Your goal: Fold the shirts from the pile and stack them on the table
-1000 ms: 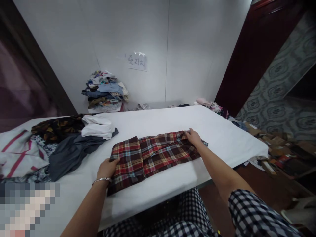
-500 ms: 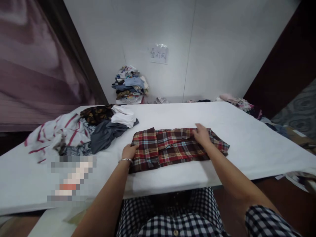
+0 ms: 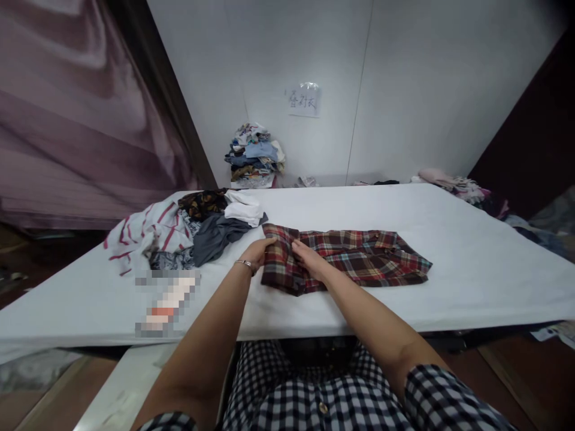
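We find the plaid shirt [image 3: 354,257] lying folded on the white table [image 3: 471,269]. Our left hand [image 3: 258,251] pinches its left end; our right hand [image 3: 308,258] rests flat on that end, fingers extended.

Handwritten paper sign [image 3: 304,100] on the wall, characters too blurred to read

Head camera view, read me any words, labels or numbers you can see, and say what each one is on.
Paper sign on the white wall: a few handwritten characters, too blurred to read.
Plaid shirt under both hands: no label showing.
No other text is visible.
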`<state>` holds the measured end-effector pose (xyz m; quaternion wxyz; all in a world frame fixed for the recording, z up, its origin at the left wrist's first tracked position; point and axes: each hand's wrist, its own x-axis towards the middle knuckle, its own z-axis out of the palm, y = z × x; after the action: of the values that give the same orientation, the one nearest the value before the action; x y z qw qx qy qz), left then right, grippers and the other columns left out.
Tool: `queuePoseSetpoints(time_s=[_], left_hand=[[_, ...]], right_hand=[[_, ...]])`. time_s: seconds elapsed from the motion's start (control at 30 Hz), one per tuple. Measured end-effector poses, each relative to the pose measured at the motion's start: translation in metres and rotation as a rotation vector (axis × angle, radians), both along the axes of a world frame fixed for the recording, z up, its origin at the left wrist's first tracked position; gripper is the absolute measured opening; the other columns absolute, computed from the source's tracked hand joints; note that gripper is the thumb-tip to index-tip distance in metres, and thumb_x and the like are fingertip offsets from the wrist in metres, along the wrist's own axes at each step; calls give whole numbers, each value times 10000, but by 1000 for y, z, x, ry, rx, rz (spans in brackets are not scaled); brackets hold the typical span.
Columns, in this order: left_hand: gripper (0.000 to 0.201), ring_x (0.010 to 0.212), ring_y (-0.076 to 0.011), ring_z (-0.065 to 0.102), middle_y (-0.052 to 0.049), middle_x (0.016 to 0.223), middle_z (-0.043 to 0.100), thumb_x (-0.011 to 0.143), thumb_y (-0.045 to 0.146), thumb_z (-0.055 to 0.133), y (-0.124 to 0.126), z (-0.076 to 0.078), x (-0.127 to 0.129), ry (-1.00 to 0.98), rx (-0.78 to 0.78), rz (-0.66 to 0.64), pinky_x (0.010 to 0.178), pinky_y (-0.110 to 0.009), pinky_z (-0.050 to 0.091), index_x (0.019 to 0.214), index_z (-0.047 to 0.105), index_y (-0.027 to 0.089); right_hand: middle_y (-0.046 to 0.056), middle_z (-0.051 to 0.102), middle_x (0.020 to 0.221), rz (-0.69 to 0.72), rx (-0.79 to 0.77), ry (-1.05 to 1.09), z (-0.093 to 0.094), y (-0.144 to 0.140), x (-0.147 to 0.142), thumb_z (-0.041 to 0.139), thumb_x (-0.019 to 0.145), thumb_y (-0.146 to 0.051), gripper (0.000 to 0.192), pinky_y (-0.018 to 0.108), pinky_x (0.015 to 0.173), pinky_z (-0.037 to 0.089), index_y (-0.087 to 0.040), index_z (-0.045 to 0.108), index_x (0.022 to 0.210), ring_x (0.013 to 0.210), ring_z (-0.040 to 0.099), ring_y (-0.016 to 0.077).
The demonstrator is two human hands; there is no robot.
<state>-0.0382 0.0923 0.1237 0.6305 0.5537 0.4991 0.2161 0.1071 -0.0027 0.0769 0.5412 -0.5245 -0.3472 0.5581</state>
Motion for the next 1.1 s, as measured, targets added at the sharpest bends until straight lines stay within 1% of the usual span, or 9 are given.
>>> queuePoseSetpoints(time_s=[0.13, 0.2, 0.27, 0.43, 0.57, 0.63, 0.77, 0.97, 1.1], left_hand=[[464, 627, -135, 661, -60, 817, 709, 737, 269, 698, -35, 18, 58, -257, 31, -171, 621, -266, 553, 1168, 576, 148], [523, 675, -140, 665, -68, 879, 710, 729, 235, 709, -54, 13, 84, -273, 77, -260, 659, -287, 558, 1222, 549, 160], [416, 767, -163, 675, -85, 944, 713, 754, 254, 689, -63, -1, 96, -207, 181, -246, 725, -305, 555, 1152, 611, 161], [339, 1106, -219, 602, -119, 1176, 662, 788, 271, 644, -45, -46, 79, 32, 345, 78, 947, -316, 468, 1106, 642, 154], [430, 1042, -213, 637, -159, 1183, 650, 815, 289, 613, -34, -65, 69, 86, 243, 95, 863, -305, 508, 1208, 573, 118], [447, 941, -199, 668, -159, 1160, 659, 820, 308, 611, -35, -65, 70, 95, 200, 80, 780, -292, 531, 1221, 560, 116], [408, 840, -180, 682, -155, 1122, 671, 807, 339, 634, -40, -59, 77, 98, 138, 45, 679, -260, 535, 1146, 591, 116], [328, 795, -225, 691, -125, 918, 731, 755, 450, 681, -42, -55, 103, 65, 73, -38, 654, -301, 552, 859, 657, 139], [268, 782, -251, 695, -137, 883, 732, 689, 361, 749, -41, -46, 120, 61, 115, -18, 682, -337, 560, 814, 661, 140]], right_hand=[[104, 698, 1082, -32, 6, 217, 19, -23, 36, 349, 899, -647, 595, 406, 916, 494, -191, 604, 1183, 983, 661, 226], [110, 718, 968, -83, -26, 263, 19, -40, 64, 329, 883, -682, 635, 426, 847, 524, -173, 611, 1138, 896, 683, 242], [109, 717, 961, -108, -30, 254, 12, -56, 93, 330, 882, -677, 621, 445, 837, 526, -177, 601, 1131, 904, 682, 251], [94, 705, 1051, -155, -91, 97, -9, -72, 122, 629, 811, -398, 369, 427, 846, 525, -196, 603, 1119, 921, 669, 227], [69, 711, 1041, -264, 40, 34, -10, -70, 116, 683, 719, -256, 442, 370, 829, 533, -195, 613, 1152, 882, 670, 204], [56, 707, 1066, -311, 96, -35, -10, -73, 118, 640, 742, -274, 490, 363, 827, 534, -209, 586, 1225, 907, 668, 209], [77, 655, 1202, -481, -101, -300, -18, -84, 131, 585, 743, -208, 581, 370, 902, 503, -189, 528, 1321, 1058, 628, 234], [156, 558, 1333, -370, -189, -788, -22, -84, 136, 576, 800, -236, 560, 380, 1052, 379, -101, 513, 1340, 1228, 521, 271], [160, 578, 1307, -359, -179, -860, -18, -81, 132, 574, 808, -225, 518, 387, 1047, 375, -108, 544, 1312, 1211, 533, 285]])
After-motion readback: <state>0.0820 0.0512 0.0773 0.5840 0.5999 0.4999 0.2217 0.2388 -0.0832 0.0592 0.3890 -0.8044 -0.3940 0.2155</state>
